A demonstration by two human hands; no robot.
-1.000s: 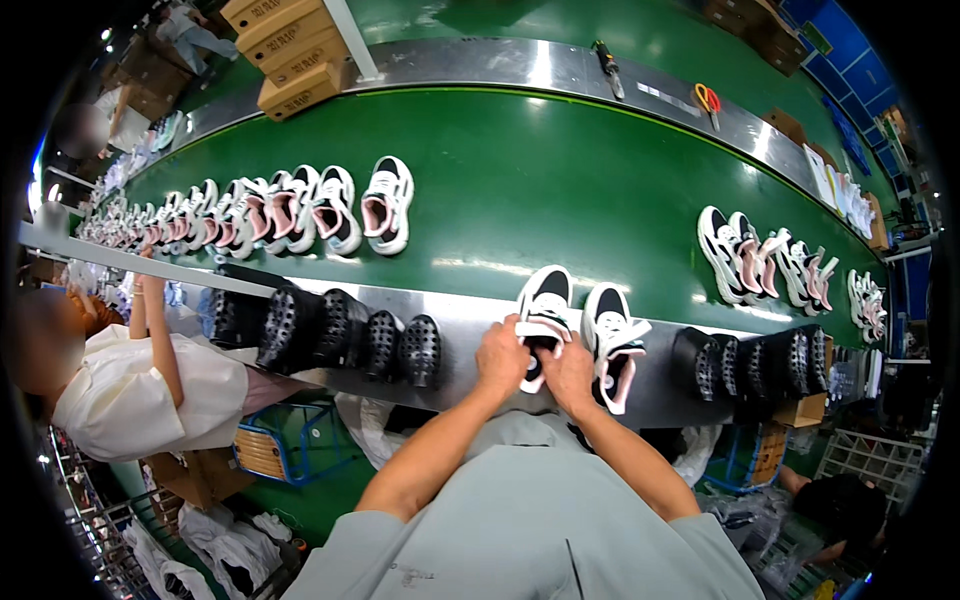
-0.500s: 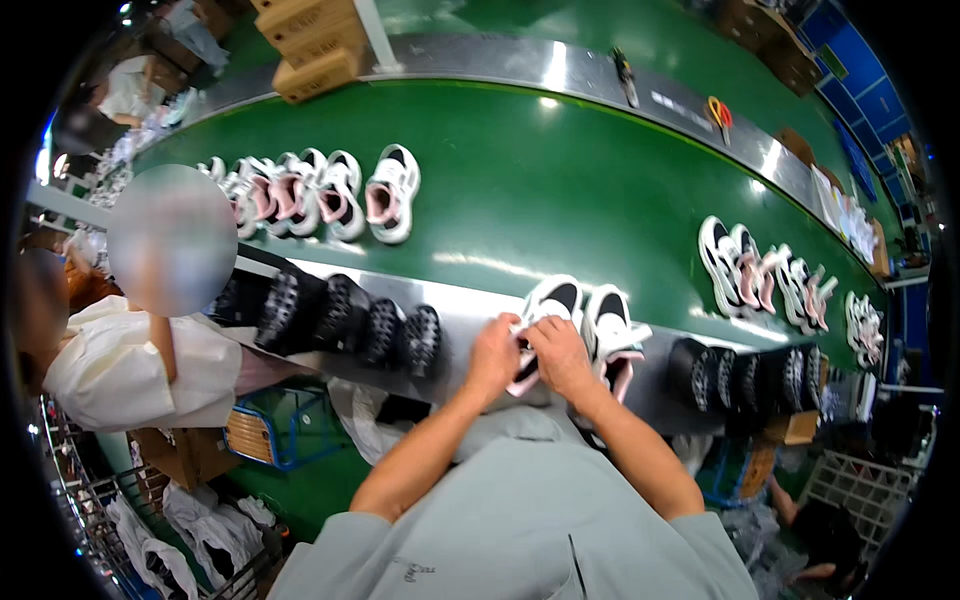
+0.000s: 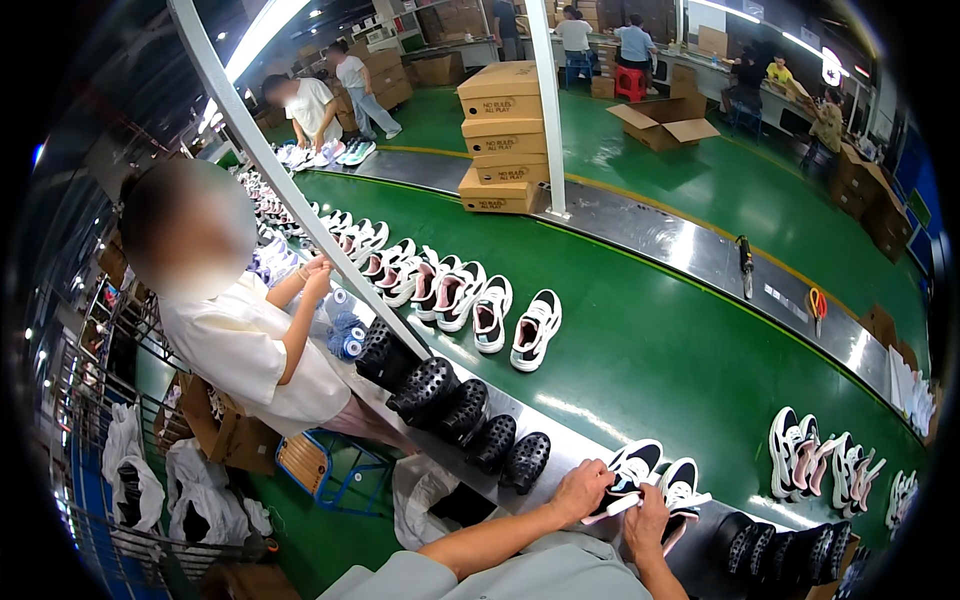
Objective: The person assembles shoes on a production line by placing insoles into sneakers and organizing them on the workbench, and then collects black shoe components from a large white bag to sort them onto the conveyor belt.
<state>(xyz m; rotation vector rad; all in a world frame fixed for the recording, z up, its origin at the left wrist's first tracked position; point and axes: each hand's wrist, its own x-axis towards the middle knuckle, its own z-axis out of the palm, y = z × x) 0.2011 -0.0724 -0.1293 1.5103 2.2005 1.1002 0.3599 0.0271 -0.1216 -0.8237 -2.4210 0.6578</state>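
Note:
A black-and-white sneaker [image 3: 637, 462] with pink lining sits on the metal ledge in front of me, toe pointing away. My left hand [image 3: 582, 490] is closed on its left side. My right hand [image 3: 646, 518] is closed at the opening, with a white strap [image 3: 609, 507] at its fingertips. Right beside it stands the matching sneaker [image 3: 683, 482], its own white strap sticking out to the right. What lies under my fingers is partly hidden.
A green conveyor belt carries rows of sneakers [image 3: 490, 313]. Black shoe lasts [image 3: 527, 462] line the ledge at left, more lasts [image 3: 780, 548] at right. A co-worker [image 3: 240, 330] stands at left by a post. Stacked boxes [image 3: 503, 135], a screwdriver-like tool [image 3: 745, 265] and scissors [image 3: 818, 308] lie beyond.
The view has swung up and left, so my hands appear lower right. My hands, earlier together over the sneaker, are farther apart, and the white strap now shows between them.

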